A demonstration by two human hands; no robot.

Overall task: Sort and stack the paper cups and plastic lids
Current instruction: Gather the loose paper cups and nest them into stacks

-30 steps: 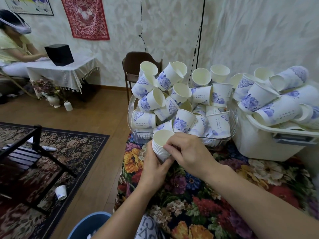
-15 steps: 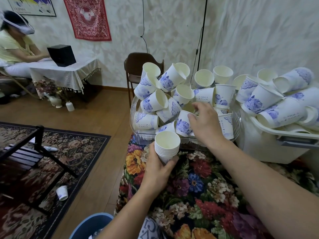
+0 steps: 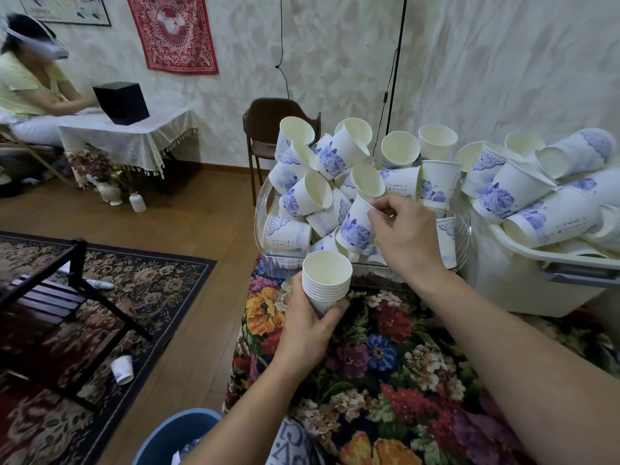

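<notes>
Since half a second ago our right hand [image 3: 404, 238] has pulled one cup [image 3: 356, 226] up out of the pile; a second ago that hand was down at the stack [image 3: 326, 281] with the left. Left hand [image 3: 310, 322] has stayed put on the stack, same spot over the floral cloth [image 3: 379, 374].

Right thumb and forefinger now pinch the cup's rim. Cup hangs tilted, mouth toward the fingers, blue flower print facing us, base down-left of the fingertips. It still touches neighbouring cups in the clear tray [image 3: 265, 209]. Other right fingers are curled loosely behind the rim; we cannot tell if they touch it.

Left fingers curl round the lower part of the stack, thumb on the near right side, fingers wrapping the far left. Stack is upright, mouth up, several nested rims showing above the grip. It sits just below and left of the right fingertips, apart from the pinched cup.

Beyond the right fingers, loose cups are heaped in the tray at all angles. Right of that hand, a white tub [image 3: 523, 290] holds more cups [image 3: 550, 196], some already nested in long rows.

Left of our left hand, on the floor: a dark rack [image 3: 50, 290] over a rug [image 3: 161, 283], one stray cup [image 3: 122, 369] on its side. Blue bin [image 3: 167, 437] is below our left forearm. Far left, a person [image 3: 30, 82] sits at a small table [image 3: 127, 135] with a black box [image 3: 121, 102]. Chair [image 3: 268, 129] stands behind the tray.
</notes>
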